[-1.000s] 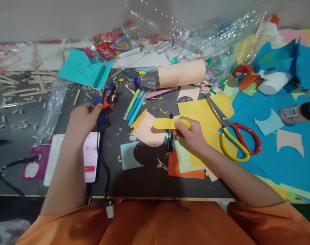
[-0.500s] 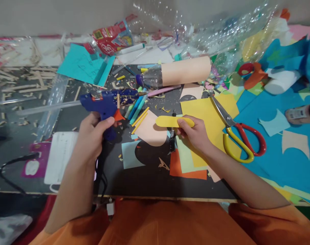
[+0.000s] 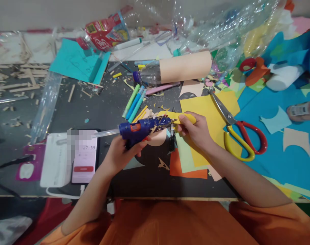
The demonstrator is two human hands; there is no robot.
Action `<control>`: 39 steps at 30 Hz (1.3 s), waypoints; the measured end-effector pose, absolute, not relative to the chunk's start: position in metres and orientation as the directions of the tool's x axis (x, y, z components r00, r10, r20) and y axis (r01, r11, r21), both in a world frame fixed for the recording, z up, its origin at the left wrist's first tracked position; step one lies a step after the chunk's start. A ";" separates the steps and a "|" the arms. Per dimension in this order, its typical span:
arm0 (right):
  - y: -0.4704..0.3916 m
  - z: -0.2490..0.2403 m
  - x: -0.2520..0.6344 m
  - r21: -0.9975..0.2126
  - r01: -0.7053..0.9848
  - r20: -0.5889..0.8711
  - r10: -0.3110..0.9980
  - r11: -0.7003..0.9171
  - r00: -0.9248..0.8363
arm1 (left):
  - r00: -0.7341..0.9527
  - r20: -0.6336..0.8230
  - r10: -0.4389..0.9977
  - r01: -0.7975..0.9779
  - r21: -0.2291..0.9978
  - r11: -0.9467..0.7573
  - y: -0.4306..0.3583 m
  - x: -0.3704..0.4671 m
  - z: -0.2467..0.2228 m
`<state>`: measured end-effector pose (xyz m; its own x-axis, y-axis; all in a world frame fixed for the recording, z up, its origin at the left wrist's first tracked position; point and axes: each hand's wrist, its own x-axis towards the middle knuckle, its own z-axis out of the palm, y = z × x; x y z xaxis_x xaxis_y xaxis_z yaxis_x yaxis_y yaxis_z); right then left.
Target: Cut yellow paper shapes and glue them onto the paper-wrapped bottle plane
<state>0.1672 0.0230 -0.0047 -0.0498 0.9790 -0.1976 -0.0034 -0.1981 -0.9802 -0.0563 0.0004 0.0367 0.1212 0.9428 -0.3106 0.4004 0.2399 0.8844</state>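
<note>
My left hand (image 3: pixel 123 153) is wrapped round the handle of a blue hot glue gun (image 3: pixel 142 129), with a clear glue stick (image 3: pixel 106 133) sticking out of its back. The gun's nozzle points right and meets or overlaps a yellow paper strip (image 3: pixel 188 118) with rounded ends; whether they touch I cannot tell. Between thumb and fingers, my right hand (image 3: pixel 196 131) pinches the strip's right end. Under the strip lie a black pen-like tool (image 3: pixel 172 137) and a peach paper piece (image 3: pixel 158 137), partly covered by the gun.
Scissors (image 3: pixel 230 119) lie on yellow paper (image 3: pixel 208 105) at the right. A paper-wrapped bottle (image 3: pixel 185 67) lies behind, near several markers (image 3: pixel 134 102). At the left are a phone (image 3: pixel 84 163), a white power bank (image 3: pixel 54 160) and wood scraps (image 3: pixel 24 76).
My left hand has brought the glue gun right and nearer, its nozzle now at the yellow strip. The phone has come into sight. My right hand has barely moved.
</note>
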 end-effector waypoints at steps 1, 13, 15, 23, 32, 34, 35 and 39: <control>0.023 -0.005 0.167 -0.981 -0.008 -0.195 0.980 -0.195 -0.049 | 0.119 -0.312 0.943 0.428 0.873 0.235 -0.001 -0.055 0.035; 0.022 -0.013 0.167 -0.986 -0.039 -0.161 0.986 -0.163 -0.045 | 0.124 -0.273 0.954 0.654 0.746 0.128 -0.004 -0.064 0.020; 0.023 -0.012 0.167 -0.987 -0.029 -0.157 0.986 -0.159 -0.047 | 0.126 -0.277 0.953 0.654 0.746 0.130 -0.005 -0.064 0.020; 0.022 -0.011 0.166 -0.986 -0.034 -0.160 0.986 -0.162 -0.048 | 0.147 -0.284 0.948 0.618 0.774 0.136 -0.007 -0.065 0.020; 0.022 -0.012 0.166 -0.987 -0.029 -0.155 0.986 -0.157 -0.057 | 0.168 -0.259 0.951 0.630 0.770 0.099 -0.006 -0.067 0.018; 0.022 -0.011 0.166 -0.988 -0.027 -0.152 0.986 -0.154 -0.062 | 0.158 -0.262 0.952 0.635 0.766 0.105 -0.006 -0.066 0.019; 0.022 -0.011 0.166 -0.988 -0.024 -0.150 0.987 -0.152 -0.065 | 0.156 -0.263 0.952 0.638 0.762 0.106 -0.005 -0.065 0.019; 0.021 -0.012 0.166 -0.990 0.001 -0.138 0.987 -0.139 -0.079 | 0.153 -0.259 0.954 0.653 0.751 0.099 -0.004 -0.064 0.022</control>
